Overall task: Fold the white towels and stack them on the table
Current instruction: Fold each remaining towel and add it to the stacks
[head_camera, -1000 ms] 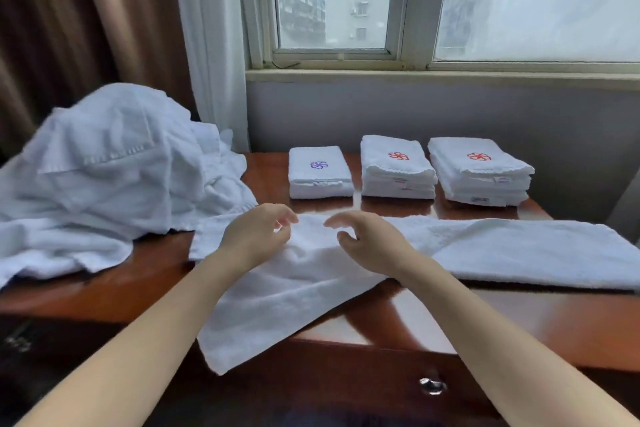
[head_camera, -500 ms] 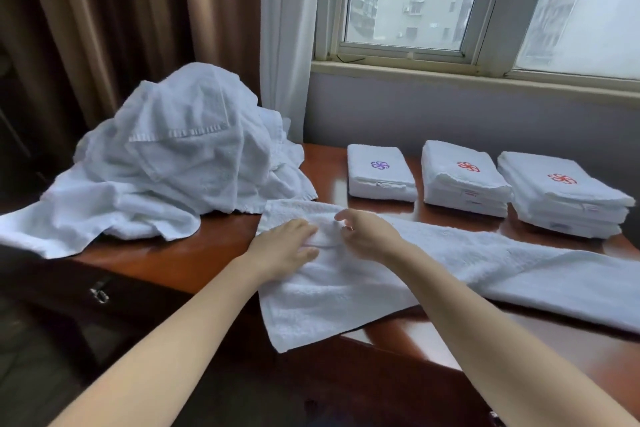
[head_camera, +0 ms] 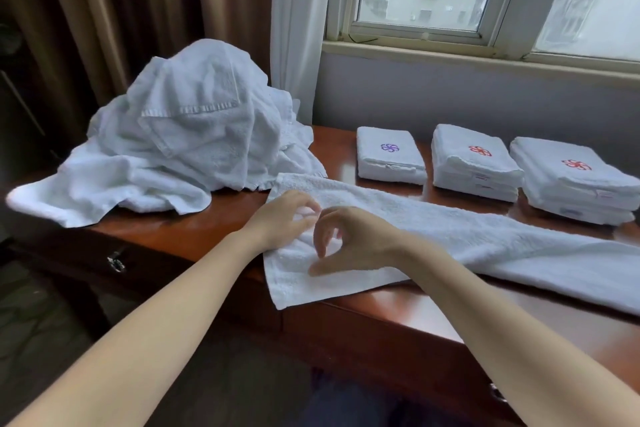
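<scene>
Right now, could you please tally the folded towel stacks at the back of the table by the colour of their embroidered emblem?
Stacks with a purple emblem: 1
Stacks with a red emblem: 2
Total: 3 folded stacks

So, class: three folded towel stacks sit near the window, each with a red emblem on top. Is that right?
Not quite: in the head view the left stack carries a purple emblem; the middle stack and right stack carry red ones.
</scene>
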A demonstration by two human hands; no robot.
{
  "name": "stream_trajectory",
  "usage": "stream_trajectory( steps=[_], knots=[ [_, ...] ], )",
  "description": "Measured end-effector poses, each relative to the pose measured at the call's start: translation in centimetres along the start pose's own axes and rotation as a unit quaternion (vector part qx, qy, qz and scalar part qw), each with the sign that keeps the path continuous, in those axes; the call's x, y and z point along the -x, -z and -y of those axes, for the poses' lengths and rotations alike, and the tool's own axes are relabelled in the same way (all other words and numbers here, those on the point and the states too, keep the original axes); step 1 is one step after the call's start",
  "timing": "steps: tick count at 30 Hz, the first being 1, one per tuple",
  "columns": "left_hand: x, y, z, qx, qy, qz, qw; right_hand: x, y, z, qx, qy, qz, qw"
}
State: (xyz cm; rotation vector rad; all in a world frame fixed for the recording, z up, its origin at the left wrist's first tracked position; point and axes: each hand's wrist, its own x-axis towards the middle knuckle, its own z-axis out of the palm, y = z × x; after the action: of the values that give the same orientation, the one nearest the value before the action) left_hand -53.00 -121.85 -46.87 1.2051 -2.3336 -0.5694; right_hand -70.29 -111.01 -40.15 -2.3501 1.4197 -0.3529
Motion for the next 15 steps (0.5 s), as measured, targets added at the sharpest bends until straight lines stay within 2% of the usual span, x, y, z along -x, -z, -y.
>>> stream_trajectory(
  steps=[2, 4, 8, 11, 13, 15],
  knots=[
    [0.6, 0.2, -0.3, -0.017, -0.006, -0.031, 0.999, 0.2, -0.6, 0.7, 0.037, -0.009, 0.102, 0.994],
    [1.1, 0.4, -0.6, -0.016, -0.008, -0.033, 0.999, 0.2, -1.4, 0.8, 0.090, 0.001, 0.119, 0.989],
    [1.7, 0.8, -1.2, -0.003, 0.008, -0.011, 1.000, 0.5, -2.3, 1.2, 0.121, 0.026, 0.076, 0.989],
    [2.1, 1.3, -1.8, 0.050, 0.042, -0.002, 0.998, 0.8, -2.1, 1.5, 0.082, 0.012, 0.051, 0.995],
    [2.3, 2.1, -2.8, 0.133, 0.065, -0.008, 0.989, 0.4, -0.6, 1.4, -0.007, -0.009, -0.019, 1.000],
    [2.2, 2.8, -3.4, 0.219, 0.083, -0.033, 0.972, -0.4, 1.4, 0.9, -0.084, -0.027, -0.124, 0.988]
  ],
)
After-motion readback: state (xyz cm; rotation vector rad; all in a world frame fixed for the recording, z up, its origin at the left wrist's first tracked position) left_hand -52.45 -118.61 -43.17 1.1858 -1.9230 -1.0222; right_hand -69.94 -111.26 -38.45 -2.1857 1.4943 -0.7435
